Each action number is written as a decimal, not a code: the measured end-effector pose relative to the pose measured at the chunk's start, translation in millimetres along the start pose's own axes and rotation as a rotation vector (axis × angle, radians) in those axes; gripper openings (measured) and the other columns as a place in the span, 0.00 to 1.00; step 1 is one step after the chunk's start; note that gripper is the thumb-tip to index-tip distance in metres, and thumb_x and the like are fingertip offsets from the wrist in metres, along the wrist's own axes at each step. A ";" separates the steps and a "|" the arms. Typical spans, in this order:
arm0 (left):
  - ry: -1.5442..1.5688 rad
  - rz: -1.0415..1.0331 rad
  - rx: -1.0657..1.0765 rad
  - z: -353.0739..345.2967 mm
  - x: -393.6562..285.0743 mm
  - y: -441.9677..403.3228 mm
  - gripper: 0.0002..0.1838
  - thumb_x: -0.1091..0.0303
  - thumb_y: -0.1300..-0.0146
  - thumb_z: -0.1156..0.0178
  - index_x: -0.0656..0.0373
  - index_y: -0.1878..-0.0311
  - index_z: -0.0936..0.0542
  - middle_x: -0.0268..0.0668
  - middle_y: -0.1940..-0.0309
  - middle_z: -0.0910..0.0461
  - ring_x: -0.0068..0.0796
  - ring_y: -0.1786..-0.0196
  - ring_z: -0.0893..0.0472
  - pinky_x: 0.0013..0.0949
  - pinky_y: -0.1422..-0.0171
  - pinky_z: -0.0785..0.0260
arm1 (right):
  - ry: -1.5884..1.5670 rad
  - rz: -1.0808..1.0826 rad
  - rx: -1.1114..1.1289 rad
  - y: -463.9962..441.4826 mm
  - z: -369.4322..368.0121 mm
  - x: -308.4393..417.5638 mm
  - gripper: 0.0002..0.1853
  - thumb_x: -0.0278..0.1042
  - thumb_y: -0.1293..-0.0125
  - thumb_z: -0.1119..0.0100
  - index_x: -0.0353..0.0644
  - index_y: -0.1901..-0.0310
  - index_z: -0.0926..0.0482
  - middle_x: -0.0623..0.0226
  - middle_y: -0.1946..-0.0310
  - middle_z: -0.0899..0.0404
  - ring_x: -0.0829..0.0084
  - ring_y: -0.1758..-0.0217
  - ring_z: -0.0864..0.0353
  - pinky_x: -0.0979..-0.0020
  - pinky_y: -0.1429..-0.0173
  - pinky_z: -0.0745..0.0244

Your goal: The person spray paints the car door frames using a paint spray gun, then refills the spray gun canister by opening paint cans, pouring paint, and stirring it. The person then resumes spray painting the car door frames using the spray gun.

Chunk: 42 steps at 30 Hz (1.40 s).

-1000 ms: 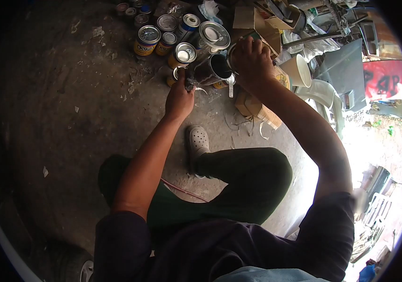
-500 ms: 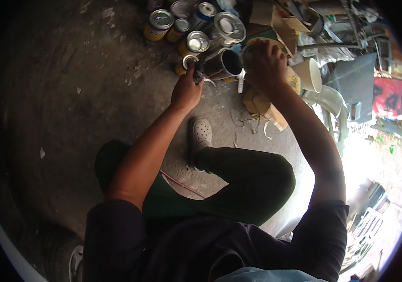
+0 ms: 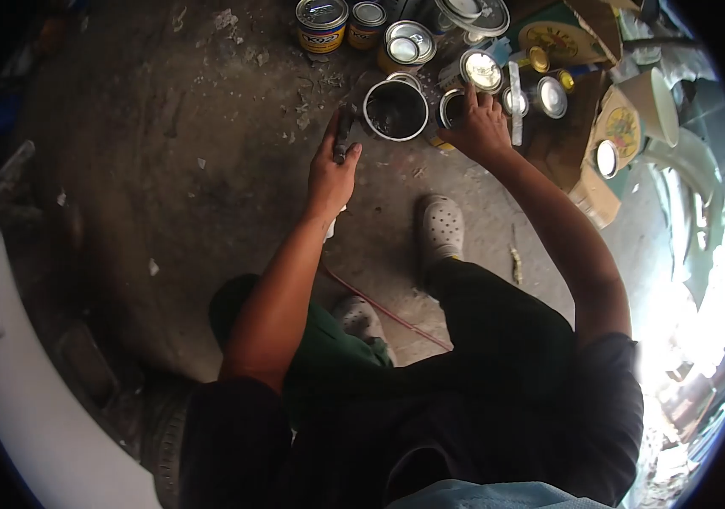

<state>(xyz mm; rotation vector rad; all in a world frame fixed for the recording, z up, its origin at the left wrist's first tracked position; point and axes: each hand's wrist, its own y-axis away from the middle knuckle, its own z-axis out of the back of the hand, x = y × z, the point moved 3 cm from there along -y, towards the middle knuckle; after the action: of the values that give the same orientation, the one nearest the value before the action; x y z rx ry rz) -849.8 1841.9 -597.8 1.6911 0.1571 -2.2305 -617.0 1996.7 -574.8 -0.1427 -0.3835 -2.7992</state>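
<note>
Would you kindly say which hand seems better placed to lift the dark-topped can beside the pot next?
Probably the right hand: it seems to touch the dark-topped can, while the left hand, across the pot, holds a dark handle.

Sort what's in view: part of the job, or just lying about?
Likely the job:
dark round container with silver rim
black handle in the left hand
round silver-rimmed metal can by the right hand

Likely just lying about:
brown cardboard box
cream tapered tub
pale flat scrap
</note>
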 end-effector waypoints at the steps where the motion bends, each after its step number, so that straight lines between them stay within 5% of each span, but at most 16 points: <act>1: 0.057 0.076 -0.011 3.9 1.6 2.0 0.35 0.69 0.32 0.40 0.55 0.24 0.41 0.46 0.30 0.31 0.41 0.29 0.30 0.36 0.32 0.34 | 0.008 0.018 -0.014 -1.7 -9.5 -1.2 0.61 0.60 0.54 0.27 0.38 0.25 0.48 0.42 0.35 0.36 0.44 0.33 0.33 0.53 0.31 0.33; 8: 0.108 0.424 -0.063 31.6 -13.1 10.9 0.34 0.65 0.30 0.41 0.54 0.23 0.41 0.39 0.33 0.28 0.29 0.45 0.22 0.32 0.47 0.25 | 0.194 0.107 -0.293 -8.4 -19.4 12.2 0.55 0.64 0.49 0.29 0.42 0.25 0.44 0.51 0.33 0.36 0.50 0.29 0.36 0.53 0.22 0.50; 9: 0.119 0.318 -0.171 32.9 -8.5 11.0 0.25 0.58 0.31 0.38 0.58 0.35 0.28 0.34 0.51 0.20 0.25 0.57 0.21 0.31 0.55 0.27 | 0.128 0.167 -0.182 -15.6 -15.5 25.0 0.55 0.64 0.48 0.30 0.41 0.26 0.43 0.51 0.33 0.35 0.52 0.28 0.36 0.52 0.21 0.51; 16: 0.149 0.271 -0.251 46.4 -8.7 13.1 0.26 0.58 0.31 0.38 0.58 0.34 0.29 0.35 0.48 0.21 0.26 0.54 0.21 0.32 0.53 0.25 | 0.127 0.248 -0.092 -53.7 -58.1 67.9 0.50 0.64 0.44 0.33 0.31 0.31 0.38 0.51 0.40 0.27 0.58 0.31 0.32 0.49 0.20 0.55; 20: 0.152 0.263 -0.260 54.2 -11.9 16.5 0.28 0.58 0.31 0.37 0.58 0.32 0.30 0.35 0.47 0.21 0.25 0.55 0.21 0.32 0.53 0.25 | -0.106 0.279 -0.262 -50.4 -61.2 65.9 0.46 0.52 0.49 0.26 0.32 0.34 0.36 0.50 0.41 0.27 0.54 0.32 0.32 0.47 0.21 0.52; 23: 0.134 0.311 -0.226 58.0 -15.4 19.5 0.35 0.65 0.29 0.42 0.48 0.22 0.43 0.38 0.40 0.24 0.27 0.55 0.21 0.31 0.54 0.25 | -0.630 0.332 -0.292 -33.9 -35.0 66.2 0.44 0.39 0.50 0.24 0.32 0.35 0.37 0.46 0.41 0.30 0.50 0.34 0.30 0.57 0.28 0.36; 29: 0.150 0.418 -0.198 59.5 -27.8 23.0 0.35 0.66 0.29 0.42 0.49 0.22 0.44 0.38 0.40 0.24 0.25 0.59 0.22 0.30 0.56 0.26 | -0.935 0.377 -0.299 -0.9 38.8 80.8 0.49 0.36 0.49 0.23 0.34 0.29 0.43 0.50 0.38 0.31 0.57 0.35 0.28 0.63 0.32 0.31; 32: 0.187 0.342 -0.195 58.5 -34.4 24.7 0.35 0.68 0.30 0.43 0.51 0.22 0.44 0.41 0.35 0.26 0.31 0.50 0.20 0.32 0.47 0.26 | -0.849 0.522 -0.371 12.5 80.0 90.2 0.53 0.34 0.49 0.24 0.38 0.25 0.48 0.48 0.37 0.33 0.55 0.34 0.28 0.62 0.32 0.31; 34: 0.117 0.248 -0.183 58.0 -23.3 22.7 0.35 0.69 0.30 0.43 0.54 0.23 0.43 0.44 0.29 0.31 0.39 0.34 0.25 0.35 0.33 0.33 | -0.585 0.680 -0.340 24.3 112.2 105.9 0.54 0.32 0.49 0.26 0.41 0.24 0.51 0.47 0.38 0.33 0.51 0.36 0.28 0.61 0.32 0.30; 37: 0.195 0.218 -0.177 57.0 -20.3 23.5 0.34 0.70 0.31 0.42 0.56 0.23 0.42 0.47 0.27 0.35 0.42 0.25 0.35 0.36 0.25 0.42 | -0.340 0.742 -0.260 32.5 139.0 120.4 0.57 0.30 0.53 0.26 0.44 0.23 0.52 0.48 0.40 0.32 0.48 0.39 0.27 0.58 0.35 0.29; 42: 0.070 0.041 -0.217 59.3 -26.9 19.3 0.35 0.71 0.31 0.42 0.56 0.23 0.42 0.48 0.28 0.34 0.44 0.27 0.33 0.36 0.27 0.40 | 0.073 0.860 -0.264 43.2 167.4 142.8 0.60 0.31 0.56 0.25 0.50 0.22 0.52 0.56 0.42 0.29 0.54 0.40 0.26 0.58 0.34 0.30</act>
<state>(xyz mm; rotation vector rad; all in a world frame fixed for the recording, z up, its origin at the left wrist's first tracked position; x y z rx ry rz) -891.3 1812.2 -553.0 1.6402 0.3636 -2.0433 -729.1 1962.0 -383.6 -0.2035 0.0717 -1.9779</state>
